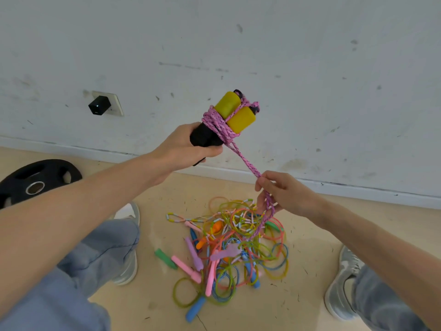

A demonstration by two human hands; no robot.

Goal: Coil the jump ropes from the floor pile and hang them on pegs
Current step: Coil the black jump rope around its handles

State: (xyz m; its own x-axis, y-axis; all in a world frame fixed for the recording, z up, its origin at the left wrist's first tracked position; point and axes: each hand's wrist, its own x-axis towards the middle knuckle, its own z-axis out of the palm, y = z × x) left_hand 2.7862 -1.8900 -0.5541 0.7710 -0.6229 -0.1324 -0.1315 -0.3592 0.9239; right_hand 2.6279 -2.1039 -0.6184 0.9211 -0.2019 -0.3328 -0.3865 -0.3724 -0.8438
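My left hand [191, 145] grips the black lower ends of two jump-rope handles [235, 113] with yellow foam tops, held up side by side in front of the wall. Pink braided rope [218, 126] is wound several turns around the handles. From there the rope runs down to my right hand [278, 193], which pinches it; the loose end hangs below the hand toward the floor. Under my hands lies the tangled pile of coloured jump ropes [232, 244] with pink, green, blue, purple and orange handles. No pegs are in view.
A black weight plate [35, 180] lies on the floor at left. A white wall with a socket and black plug [99, 105] stands behind. My knees and grey shoes [341, 280] flank the pile on the beige floor.
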